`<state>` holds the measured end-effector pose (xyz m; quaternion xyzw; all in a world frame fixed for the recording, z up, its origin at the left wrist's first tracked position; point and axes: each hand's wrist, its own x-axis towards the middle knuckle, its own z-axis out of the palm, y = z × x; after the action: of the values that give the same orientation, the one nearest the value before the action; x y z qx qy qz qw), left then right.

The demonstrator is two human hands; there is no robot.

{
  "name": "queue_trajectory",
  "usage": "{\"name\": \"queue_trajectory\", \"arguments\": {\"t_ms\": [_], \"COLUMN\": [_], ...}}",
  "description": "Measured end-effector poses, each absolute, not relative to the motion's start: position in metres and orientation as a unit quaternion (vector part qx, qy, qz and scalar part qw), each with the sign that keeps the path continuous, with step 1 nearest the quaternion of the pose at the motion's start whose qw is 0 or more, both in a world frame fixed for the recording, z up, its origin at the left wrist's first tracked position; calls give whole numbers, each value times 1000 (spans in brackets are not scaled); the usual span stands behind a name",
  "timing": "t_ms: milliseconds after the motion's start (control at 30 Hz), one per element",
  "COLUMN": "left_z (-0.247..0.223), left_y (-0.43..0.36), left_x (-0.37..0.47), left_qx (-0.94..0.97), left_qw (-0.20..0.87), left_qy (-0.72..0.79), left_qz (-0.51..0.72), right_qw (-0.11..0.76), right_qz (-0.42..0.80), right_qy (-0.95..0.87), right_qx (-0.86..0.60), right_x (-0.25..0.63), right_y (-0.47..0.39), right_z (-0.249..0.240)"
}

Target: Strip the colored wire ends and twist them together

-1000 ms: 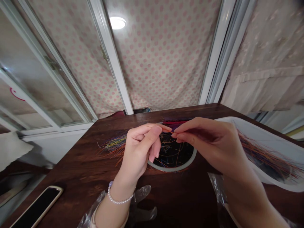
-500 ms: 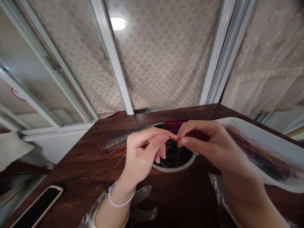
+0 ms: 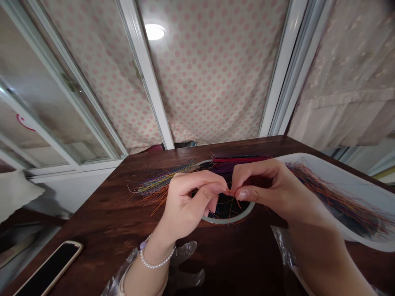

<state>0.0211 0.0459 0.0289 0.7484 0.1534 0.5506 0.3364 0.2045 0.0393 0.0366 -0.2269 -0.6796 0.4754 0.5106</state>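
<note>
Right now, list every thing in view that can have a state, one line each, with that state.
left hand: fingertips pinched on an orange strand.
right hand: fingertips pinched on the same strand, meeting the left.
orange strand: held over the round dish.
round dish: on the table, loose strands inside.
phone: flat, screen dark.
ceiling light: on.
white tray: holds a bundle of coloured strands.
plastic glove: off, lying on the table.
</note>
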Motion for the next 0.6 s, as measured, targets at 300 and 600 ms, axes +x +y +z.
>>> {"name": "queue_trajectory", "arguments": {"t_ms": [300, 600], "left_z": [31, 31], "left_y": [40, 34], "left_x": [27, 27], "left_qx": [726, 729], "left_qw": [240, 163], "left_qy": [229, 237], "left_qz": [602, 622], "right_qw": [567, 574], "right_qz": [69, -117], "right_qy": [-766, -777], "right_qx": [-294, -229], "right_x": [198, 198], "right_y": [23, 26], "right_z": [37, 35]}}
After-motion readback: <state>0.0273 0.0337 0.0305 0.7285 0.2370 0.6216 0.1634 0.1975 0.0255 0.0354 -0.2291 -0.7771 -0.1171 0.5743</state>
